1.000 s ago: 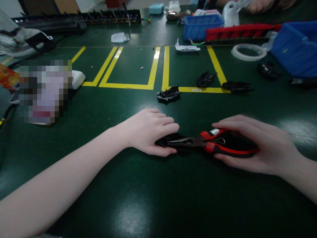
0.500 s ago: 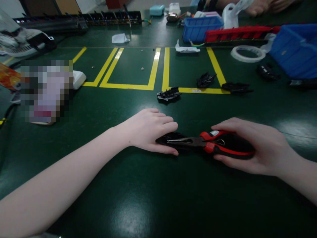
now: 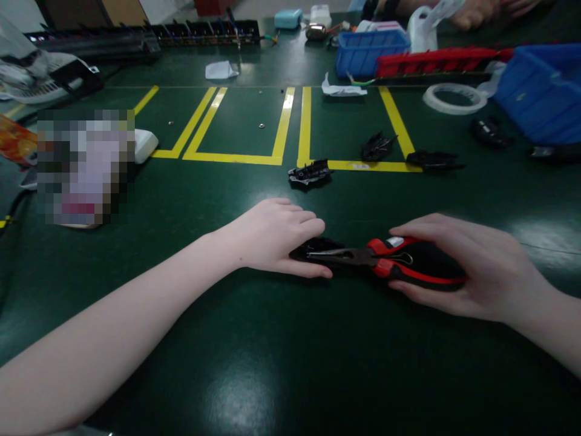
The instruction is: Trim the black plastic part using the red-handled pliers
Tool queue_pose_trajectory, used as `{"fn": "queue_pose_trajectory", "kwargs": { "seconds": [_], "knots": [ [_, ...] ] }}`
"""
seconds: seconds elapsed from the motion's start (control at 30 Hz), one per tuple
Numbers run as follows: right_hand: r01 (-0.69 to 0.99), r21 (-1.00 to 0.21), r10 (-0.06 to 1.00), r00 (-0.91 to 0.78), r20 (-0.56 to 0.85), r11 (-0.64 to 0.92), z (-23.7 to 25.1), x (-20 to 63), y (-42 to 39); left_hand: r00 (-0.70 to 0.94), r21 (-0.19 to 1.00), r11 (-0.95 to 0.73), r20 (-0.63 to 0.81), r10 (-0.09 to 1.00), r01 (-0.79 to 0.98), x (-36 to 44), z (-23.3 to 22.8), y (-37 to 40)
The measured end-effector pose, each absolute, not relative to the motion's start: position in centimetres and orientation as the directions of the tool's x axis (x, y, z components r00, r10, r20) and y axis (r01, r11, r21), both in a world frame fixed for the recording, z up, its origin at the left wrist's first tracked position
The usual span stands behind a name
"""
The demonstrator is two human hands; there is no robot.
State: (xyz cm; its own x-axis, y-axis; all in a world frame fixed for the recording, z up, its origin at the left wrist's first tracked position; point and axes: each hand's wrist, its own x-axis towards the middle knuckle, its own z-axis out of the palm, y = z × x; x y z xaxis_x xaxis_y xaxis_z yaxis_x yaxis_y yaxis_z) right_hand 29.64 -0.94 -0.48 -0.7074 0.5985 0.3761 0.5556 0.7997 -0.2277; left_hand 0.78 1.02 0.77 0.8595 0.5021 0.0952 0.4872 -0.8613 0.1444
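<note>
Two hands at work on a dark green tabletop (image 3: 290,375), both low and near its middle.

Left hand (image 3: 272,237): palm down, fingers and thumb closed over a small black part (image 3: 313,247), pinning it flat against the tabletop.

Right hand (image 3: 458,266): wrapped round the red-and-black handles of the pliers (image 3: 385,260); grip closed on them. The plier nose points left and lies on the black part just beside the left fingertips; whether the nose bites the part cannot be told.

Black part: looks like thin moulded plastic, light, stiff, likely brittle at its edges; best held flat by its broad body, as now. Pliers: steel, heavier, rigid; rubbery handles give a sure hold well back from the pivot.

Other items, well apart: three similar black parts (image 3: 309,173) lying by the yellow tape lines (image 3: 281,130); blue bins (image 3: 370,48) at the far right; a red rack (image 3: 436,59); a tape roll (image 3: 455,97); scraps of white paper (image 3: 220,70). Another person's hand (image 3: 472,13) shows at the far edge.
</note>
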Motion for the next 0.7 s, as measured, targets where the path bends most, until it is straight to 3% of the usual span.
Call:
{"fn": "queue_pose_trajectory", "kwargs": {
  "seconds": [0.23, 0.5, 0.7],
  "knots": [
    [0.561, -0.336, 0.653, -0.627, 0.425, 0.757, -0.26, 28.88, -1.30, 0.855, 0.178, -0.853, 0.091, 0.511, 0.491, 0.72, 0.80, 0.95],
    [0.522, -0.296, 0.600, -0.689, 0.406, 0.800, -0.28, 29.41, -0.76, 0.855, 0.165, -0.855, 0.089, 0.510, 0.493, 0.69, 0.69, 0.98],
    [0.548, -0.299, 0.624, -0.675, 0.394, 0.781, -0.26, 29.44, -0.80, 0.856, 0.180, -0.854, 0.091, 0.509, 0.488, 0.65, 0.68, 1.01]
  ]
}}
